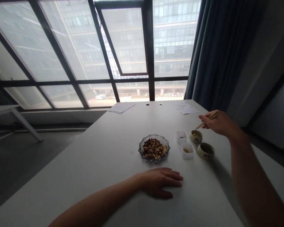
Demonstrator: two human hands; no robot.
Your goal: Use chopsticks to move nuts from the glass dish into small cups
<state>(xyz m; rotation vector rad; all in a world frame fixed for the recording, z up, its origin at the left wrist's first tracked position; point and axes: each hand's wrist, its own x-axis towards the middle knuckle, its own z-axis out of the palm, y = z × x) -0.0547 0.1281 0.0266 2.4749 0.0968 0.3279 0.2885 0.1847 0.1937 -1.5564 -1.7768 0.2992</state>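
My left hand (158, 183) lies flat on the white table (90, 164), palm down and holding nothing, just in front of a scalloped glass dish (140, 151) heaped with roasted peanuts (153, 148). My right hand (217, 123) is raised at the right and grips a pair of wooden chopsticks (207, 120). Their tips point down and left, just above a small ceramic bowl (196, 136). Beside that bowl are a second ceramic bowl (205, 150) and two small white square cups (181, 137), one holding a few peanuts (186, 150).
Loose sheets of paper (121, 107) lie at the table's far end, with more paper (186, 108) to the right. Large window panes (132, 41) stand behind the table, and a dark curtain (215, 53) hangs at right. Another table's corner (4, 110) shows at left.
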